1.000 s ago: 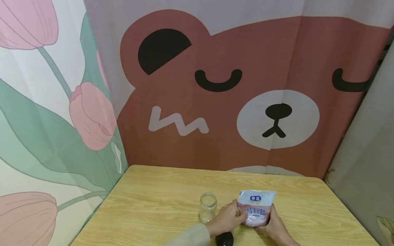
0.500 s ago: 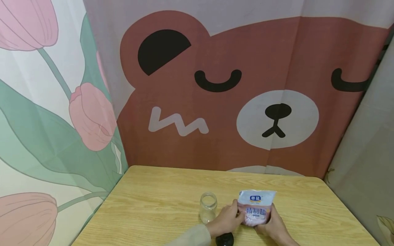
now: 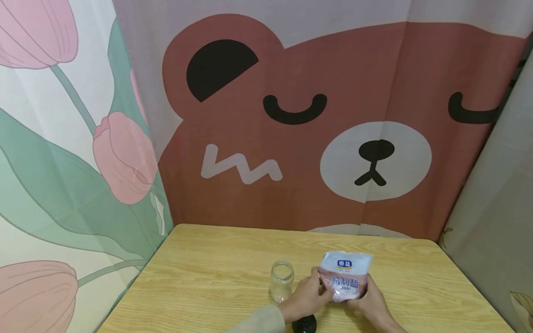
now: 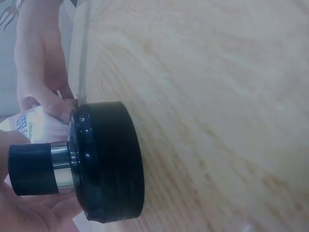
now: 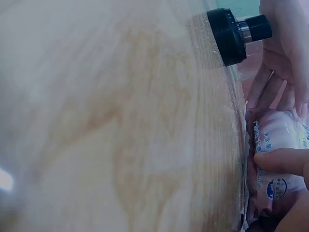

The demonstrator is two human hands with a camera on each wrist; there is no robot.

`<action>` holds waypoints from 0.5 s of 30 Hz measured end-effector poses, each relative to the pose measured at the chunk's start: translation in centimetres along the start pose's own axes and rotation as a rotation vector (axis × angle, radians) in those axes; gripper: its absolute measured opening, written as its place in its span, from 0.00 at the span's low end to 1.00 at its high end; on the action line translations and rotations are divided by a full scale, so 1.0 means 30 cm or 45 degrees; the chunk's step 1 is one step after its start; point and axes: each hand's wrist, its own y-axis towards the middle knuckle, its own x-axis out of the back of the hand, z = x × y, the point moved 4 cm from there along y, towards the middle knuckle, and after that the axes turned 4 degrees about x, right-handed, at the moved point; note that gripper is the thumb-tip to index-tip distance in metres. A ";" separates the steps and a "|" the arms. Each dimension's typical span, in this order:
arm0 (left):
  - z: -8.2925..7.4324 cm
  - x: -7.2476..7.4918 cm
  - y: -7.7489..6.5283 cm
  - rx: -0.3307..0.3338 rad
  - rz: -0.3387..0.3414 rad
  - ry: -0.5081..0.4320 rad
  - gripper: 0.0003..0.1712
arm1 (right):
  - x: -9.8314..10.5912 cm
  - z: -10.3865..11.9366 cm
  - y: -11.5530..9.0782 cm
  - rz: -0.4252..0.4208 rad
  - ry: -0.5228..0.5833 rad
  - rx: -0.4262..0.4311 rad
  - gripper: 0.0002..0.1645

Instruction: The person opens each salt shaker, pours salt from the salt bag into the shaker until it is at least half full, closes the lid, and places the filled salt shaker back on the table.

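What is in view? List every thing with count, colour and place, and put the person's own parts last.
Bag: 1, white and pink with blue print, held between both hands.
Jar: 1, clear, upright on the table, left of the bag.
Cap: 1, black with a silver band, on the table at its near side.
Table: 1, light wood, under the jar and cap.
Bear cloth: 1, mainly brown, behind the table.
Tulip cloth: 1, pink, green and white, on the left.
Grey cloth: 1, grey, on the right.
Sleeve: 1, beige, on the left arm.
Left hand: 1, bare, at the bag's left side.
Right hand: 1, bare, at the bag's right side.
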 end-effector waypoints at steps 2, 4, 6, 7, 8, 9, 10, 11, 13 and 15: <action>0.000 0.002 0.002 -0.030 -0.011 0.005 0.28 | 0.003 0.002 0.004 -0.012 -0.006 -0.001 0.47; 0.001 0.001 0.005 -0.042 -0.007 0.000 0.29 | 0.006 0.006 0.008 -0.012 -0.007 0.002 0.45; 0.000 0.002 0.006 -0.045 -0.012 0.000 0.30 | 0.012 0.013 0.012 -0.017 -0.005 0.014 0.44; -0.002 0.004 0.006 -0.046 -0.014 -0.002 0.31 | 0.014 0.018 0.014 -0.016 0.004 0.022 0.44; -0.004 0.005 0.006 -0.046 -0.027 0.000 0.32 | 0.017 0.024 0.016 -0.012 0.024 0.029 0.43; -0.005 0.008 0.007 -0.043 -0.036 -0.006 0.32 | 0.019 0.030 0.017 -0.009 0.042 0.034 0.43; -0.007 0.011 0.007 -0.037 -0.049 -0.011 0.33 | 0.021 0.036 0.018 -0.006 0.055 0.036 0.43; -0.008 0.014 0.008 -0.033 -0.063 -0.020 0.33 | 0.024 0.042 0.020 -0.005 0.073 0.038 0.43; -0.011 0.021 0.010 -0.027 -0.079 -0.063 0.32 | 0.027 0.055 0.021 0.007 0.103 0.038 0.42; -0.016 0.027 0.012 -0.032 -0.091 -0.094 0.32 | 0.030 0.065 0.022 0.016 0.123 0.033 0.41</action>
